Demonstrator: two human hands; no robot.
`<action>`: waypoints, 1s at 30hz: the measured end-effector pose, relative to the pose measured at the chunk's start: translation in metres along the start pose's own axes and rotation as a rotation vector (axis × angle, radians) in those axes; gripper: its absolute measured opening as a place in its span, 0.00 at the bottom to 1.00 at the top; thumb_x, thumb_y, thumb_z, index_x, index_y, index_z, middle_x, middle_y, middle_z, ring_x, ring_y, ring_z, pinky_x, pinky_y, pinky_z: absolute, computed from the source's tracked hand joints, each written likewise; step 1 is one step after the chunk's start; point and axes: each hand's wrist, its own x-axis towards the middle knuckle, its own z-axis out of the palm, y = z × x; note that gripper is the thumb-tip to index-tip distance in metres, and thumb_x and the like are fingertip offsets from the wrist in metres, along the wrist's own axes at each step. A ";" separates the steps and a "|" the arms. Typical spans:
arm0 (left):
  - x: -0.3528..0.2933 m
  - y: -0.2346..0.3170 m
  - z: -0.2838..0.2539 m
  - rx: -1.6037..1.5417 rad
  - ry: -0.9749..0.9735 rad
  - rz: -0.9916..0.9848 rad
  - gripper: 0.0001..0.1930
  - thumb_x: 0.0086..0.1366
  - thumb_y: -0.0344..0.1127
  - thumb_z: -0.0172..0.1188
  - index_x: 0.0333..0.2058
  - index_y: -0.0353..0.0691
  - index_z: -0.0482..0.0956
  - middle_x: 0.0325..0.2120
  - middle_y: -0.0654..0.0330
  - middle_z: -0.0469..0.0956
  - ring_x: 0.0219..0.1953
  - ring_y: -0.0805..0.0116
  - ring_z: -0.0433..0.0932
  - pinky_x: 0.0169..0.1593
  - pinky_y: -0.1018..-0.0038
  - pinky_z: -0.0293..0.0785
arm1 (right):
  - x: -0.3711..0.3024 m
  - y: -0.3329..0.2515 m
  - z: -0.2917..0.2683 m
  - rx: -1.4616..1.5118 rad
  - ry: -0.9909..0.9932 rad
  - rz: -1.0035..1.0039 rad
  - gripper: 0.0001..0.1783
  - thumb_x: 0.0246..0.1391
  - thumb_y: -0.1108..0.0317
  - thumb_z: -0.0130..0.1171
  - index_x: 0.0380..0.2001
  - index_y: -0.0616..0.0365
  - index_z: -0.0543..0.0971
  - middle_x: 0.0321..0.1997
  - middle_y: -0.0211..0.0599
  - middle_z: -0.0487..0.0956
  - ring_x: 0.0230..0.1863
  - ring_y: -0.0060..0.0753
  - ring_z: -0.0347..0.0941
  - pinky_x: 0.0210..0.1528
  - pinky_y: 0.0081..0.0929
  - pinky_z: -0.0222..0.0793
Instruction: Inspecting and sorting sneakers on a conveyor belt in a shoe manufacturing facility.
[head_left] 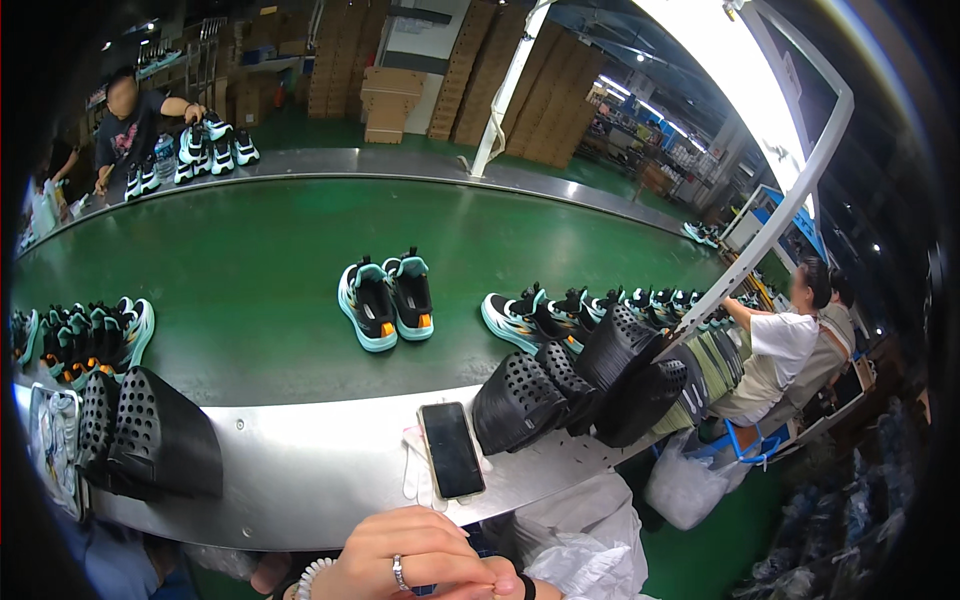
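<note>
At the lower edge, my left hand (pixel 410 555) lies across my right hand (pixel 508 578), its fingers curled and pressed together. A ring and a pale coiled band are on the left hand and wrist, and a black band circles the right wrist. Whether anything small is between the fingers is hidden, and most of the right hand's fingers are covered. Just beyond my hands, a dark-screened phone (pixel 452 450) rests on a pale glove (pixel 413 470) on the metal ledge (pixel 310 450). A pair of black and mint sneakers (pixel 385 302) stands on the green belt (pixel 250 240) ahead.
Black perforated blocks (pixel 165 435) stand on the ledge at left, and more black blocks (pixel 520 400) at right. Rows of sneakers (pixel 95 335) line both sides. One person (pixel 135 130) handles shoes at far left; another person (pixel 785 345) sits at right. A lamp post (pixel 505 90) rises across.
</note>
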 end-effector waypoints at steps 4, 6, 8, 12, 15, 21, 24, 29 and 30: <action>-0.004 -0.004 0.002 0.026 0.011 0.000 0.07 0.43 0.27 0.70 0.23 0.38 0.80 0.21 0.61 0.79 0.25 0.66 0.79 0.34 0.72 0.75 | -0.002 0.000 -0.007 -0.027 -0.112 0.043 0.32 0.59 0.45 0.35 0.12 0.57 0.73 0.09 0.32 0.68 0.09 0.32 0.64 0.12 0.25 0.57; -0.008 -0.007 0.004 -0.012 0.069 -0.015 0.07 0.44 0.25 0.68 0.24 0.36 0.80 0.21 0.61 0.79 0.25 0.66 0.79 0.34 0.71 0.75 | -0.012 0.010 0.006 -0.185 0.247 -0.111 0.33 0.60 0.44 0.36 0.11 0.53 0.72 0.09 0.30 0.68 0.09 0.32 0.64 0.12 0.25 0.56; -0.009 -0.007 0.006 -0.013 0.079 -0.035 0.06 0.44 0.24 0.67 0.24 0.36 0.80 0.22 0.60 0.79 0.25 0.66 0.79 0.35 0.71 0.75 | -0.016 0.012 0.002 -0.198 0.250 -0.130 0.33 0.60 0.43 0.36 0.10 0.52 0.72 0.09 0.30 0.68 0.09 0.31 0.64 0.12 0.25 0.56; -0.007 -0.012 0.004 -0.087 0.099 -0.059 0.06 0.44 0.23 0.66 0.24 0.34 0.80 0.22 0.58 0.79 0.25 0.65 0.79 0.35 0.70 0.76 | -0.020 0.012 -0.003 -0.190 0.262 -0.141 0.33 0.59 0.41 0.37 0.11 0.52 0.72 0.10 0.30 0.69 0.09 0.32 0.64 0.12 0.25 0.57; -0.006 -0.012 0.004 -0.133 0.117 -0.113 0.06 0.44 0.22 0.65 0.24 0.33 0.80 0.22 0.56 0.79 0.26 0.64 0.79 0.36 0.69 0.75 | -0.024 0.011 -0.005 -0.152 0.256 -0.136 0.34 0.57 0.39 0.37 0.13 0.54 0.73 0.11 0.31 0.71 0.10 0.33 0.65 0.13 0.25 0.59; -0.008 -0.010 0.007 -0.212 0.155 -0.238 0.05 0.44 0.21 0.64 0.24 0.33 0.81 0.22 0.57 0.79 0.27 0.64 0.79 0.38 0.68 0.75 | -0.025 0.004 -0.024 -0.016 0.041 -0.053 0.35 0.55 0.38 0.37 0.18 0.60 0.75 0.14 0.36 0.74 0.11 0.35 0.68 0.15 0.25 0.65; -0.011 -0.009 0.006 -0.272 0.173 -0.308 0.05 0.45 0.20 0.63 0.24 0.33 0.80 0.22 0.57 0.79 0.28 0.65 0.78 0.39 0.68 0.74 | -0.024 0.006 -0.028 -0.040 0.030 -0.090 0.35 0.55 0.38 0.37 0.20 0.62 0.75 0.15 0.38 0.75 0.12 0.35 0.70 0.16 0.25 0.67; -0.012 -0.007 0.011 -0.363 0.217 -0.413 0.04 0.46 0.20 0.63 0.23 0.32 0.80 0.22 0.57 0.79 0.28 0.66 0.78 0.40 0.69 0.73 | -0.016 -0.002 -0.033 -0.057 -0.053 -0.028 0.36 0.55 0.38 0.36 0.19 0.62 0.75 0.15 0.38 0.75 0.13 0.35 0.71 0.17 0.25 0.68; -0.011 -0.007 0.011 -0.386 0.230 -0.436 0.03 0.46 0.20 0.63 0.23 0.32 0.80 0.22 0.57 0.79 0.28 0.66 0.78 0.40 0.69 0.73 | -0.016 -0.003 -0.033 -0.078 -0.079 -0.029 0.36 0.55 0.38 0.36 0.19 0.62 0.75 0.15 0.38 0.76 0.13 0.36 0.71 0.17 0.24 0.69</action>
